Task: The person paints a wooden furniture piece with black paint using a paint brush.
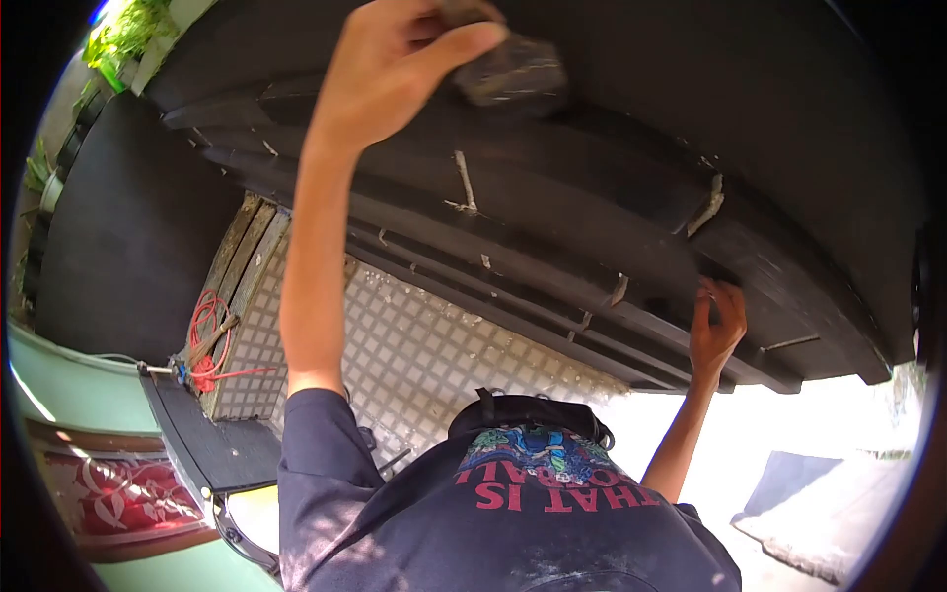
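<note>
My left hand (390,84) is raised at the top of the view, closed around a dark, creased block (515,77) that is blurred. Its thumb lies along the block's near side, and the other fingers are partly cut off by the frame. The block is against or just in front of a large black panel (691,69); contact is not clear. Lower on the right, my right hand (718,326) has its fingers bent at the edge of a black slat (661,318). Pale streaks and lumps mark several of the stepped slats.
Below the slats lies a checkered tiled surface (395,316). A red cord (205,335) hangs by wooden boards (247,247) at left. Another black panel (128,227) stands beyond them. A green wall (109,395) is at lower left, a grey slab (789,493) at lower right.
</note>
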Motion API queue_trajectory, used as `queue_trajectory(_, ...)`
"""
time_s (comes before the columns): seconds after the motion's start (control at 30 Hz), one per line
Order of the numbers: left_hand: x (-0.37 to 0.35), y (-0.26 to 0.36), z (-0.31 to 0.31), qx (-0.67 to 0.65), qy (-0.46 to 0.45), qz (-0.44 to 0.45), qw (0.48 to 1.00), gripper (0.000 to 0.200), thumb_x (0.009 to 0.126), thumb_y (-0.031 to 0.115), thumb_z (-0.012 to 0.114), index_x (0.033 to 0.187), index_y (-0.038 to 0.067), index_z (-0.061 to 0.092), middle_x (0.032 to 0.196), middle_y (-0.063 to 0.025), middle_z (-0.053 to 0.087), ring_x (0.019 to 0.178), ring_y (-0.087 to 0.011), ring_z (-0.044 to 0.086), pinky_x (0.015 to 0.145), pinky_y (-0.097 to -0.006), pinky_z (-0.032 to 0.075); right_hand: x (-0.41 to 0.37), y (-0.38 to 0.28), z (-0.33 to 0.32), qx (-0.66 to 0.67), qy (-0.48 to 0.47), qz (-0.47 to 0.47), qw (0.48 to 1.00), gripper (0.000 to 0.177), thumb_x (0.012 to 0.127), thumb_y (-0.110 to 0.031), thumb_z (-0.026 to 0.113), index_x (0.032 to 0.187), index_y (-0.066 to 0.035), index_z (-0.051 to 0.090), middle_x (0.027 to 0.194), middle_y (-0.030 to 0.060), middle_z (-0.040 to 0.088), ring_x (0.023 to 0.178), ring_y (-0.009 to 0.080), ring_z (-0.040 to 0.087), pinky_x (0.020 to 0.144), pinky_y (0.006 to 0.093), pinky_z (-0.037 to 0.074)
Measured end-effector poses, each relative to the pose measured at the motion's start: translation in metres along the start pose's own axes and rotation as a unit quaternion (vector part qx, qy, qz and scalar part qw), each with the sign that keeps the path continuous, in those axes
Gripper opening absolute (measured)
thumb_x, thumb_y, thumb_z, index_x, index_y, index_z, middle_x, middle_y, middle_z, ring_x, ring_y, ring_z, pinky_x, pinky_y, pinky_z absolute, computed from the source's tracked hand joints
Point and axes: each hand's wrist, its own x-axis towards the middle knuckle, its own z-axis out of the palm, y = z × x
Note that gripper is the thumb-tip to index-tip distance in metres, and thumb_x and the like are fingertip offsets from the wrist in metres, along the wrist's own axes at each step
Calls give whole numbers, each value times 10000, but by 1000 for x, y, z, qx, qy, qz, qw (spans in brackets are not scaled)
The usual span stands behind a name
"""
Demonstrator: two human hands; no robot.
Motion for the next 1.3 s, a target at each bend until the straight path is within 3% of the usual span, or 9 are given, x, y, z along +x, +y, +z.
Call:
queue_trajectory(0.03,-2,-3,-7,41,14,24,999,230,937,91,725,1114,-53,695,1045,-88,732,952,-120,666,842,-278,522,0,1,-1,4,-4,5,1000,232,829,21,642,1017,-47,761,951,112,662,843,246,676,772,347,524)
queue_trajectory(0.13,-14,0,-15,54,62,36,996,236,908,168,757,1000,-47,727,813,-103,745,739,-111,678,728,-259,528,-1,0,-4,12,-18,14,1000,217,839,7,648,1017,-44,761,965,117,666,855,253,678,783,349,525)
queue_trajectory(0.33,-54,17,-51,321,173,-53,930,232,915,126,754,1042,-63,711,923,-83,742,802,-116,684,740,-252,523,-9,-20,-12,13,-24,16,999,204,838,7,655,1010,-29,759,975,128,682,849,269,682,784,349,527)
queue_trajectory(0.47,-118,38,-2,253,296,-27,921,136,923,46,720,1013,-55,712,1021,-90,722,893,-125,654,803,-272,517,-28,-48,-12,73,-45,8,996,236,793,15,695,1007,-52,769,963,125,680,829,276,679,760,363,534)
queue_trajectory(0.5,-135,38,22,243,320,-33,915,155,861,40,760,970,-64,723,913,-107,725,753,-139,661,705,-286,520,-35,-59,-11,91,-58,1,994,243,781,15,703,1004,-55,772,958,123,680,821,275,678,754,365,535)
queue_trajectory(0.7,-196,11,162,157,118,-104,975,112,818,49,773,912,12,725,848,-113,707,734,-260,708,640,-332,537,-43,-152,-5,121,-183,-36,975,472,718,-33,739,1189,-49,729,887,97,637,817,269,619,755,377,484)
queue_trajectory(0.87,-200,20,194,23,32,-145,989,136,818,71,772,924,11,712,859,-122,702,752,-305,708,637,-361,543,-52,-158,2,52,-207,19,977,608,737,-96,758,1330,-40,636,891,62,594,882,226,604,806,386,420)
queue_trajectory(1.07,-185,33,192,32,-93,-116,988,219,795,32,775,992,-32,704,907,-141,742,803,-254,748,712,-316,571,-42,-148,-8,19,-175,55,983,355,720,-106,767,1067,-40,730,851,68,633,866,241,628,814,387,423)
queue_trajectory(1.3,-160,36,182,-117,1,-94,989,283,845,56,758,1092,-38,656,1082,-168,721,998,-272,731,866,-348,578,-14,-139,-50,43,-9,24,999,145,734,-118,849,810,-46,749,718,79,656,592,251,624,533,349,480)
